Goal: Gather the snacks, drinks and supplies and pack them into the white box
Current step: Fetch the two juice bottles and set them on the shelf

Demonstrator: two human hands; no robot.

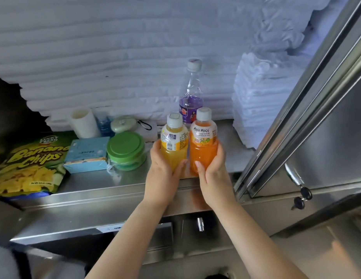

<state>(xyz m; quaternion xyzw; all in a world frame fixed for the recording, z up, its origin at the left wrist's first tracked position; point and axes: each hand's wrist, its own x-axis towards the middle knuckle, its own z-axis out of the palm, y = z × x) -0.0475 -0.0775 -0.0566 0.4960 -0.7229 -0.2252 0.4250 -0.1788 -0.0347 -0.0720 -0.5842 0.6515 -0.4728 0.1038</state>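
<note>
Gathering step: left hand grips the yellow bottle, right hand the orange bottle, at the shelf front edge, perhaps resting on it; next, carry both to the unseen white box.

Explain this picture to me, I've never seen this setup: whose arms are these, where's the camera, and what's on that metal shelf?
There is no machine: a person works bare-handed, and the one camera sits on their head, looking forward and down. The left hand grips a yellow juice bottle and the right hand an orange juice bottle, side by side at the front of a steel shelf. Behind them stands a clear bottle with a purple label. To the left are a green-lidded container, a light blue box, a white cup and a banana chips bag.
</note>
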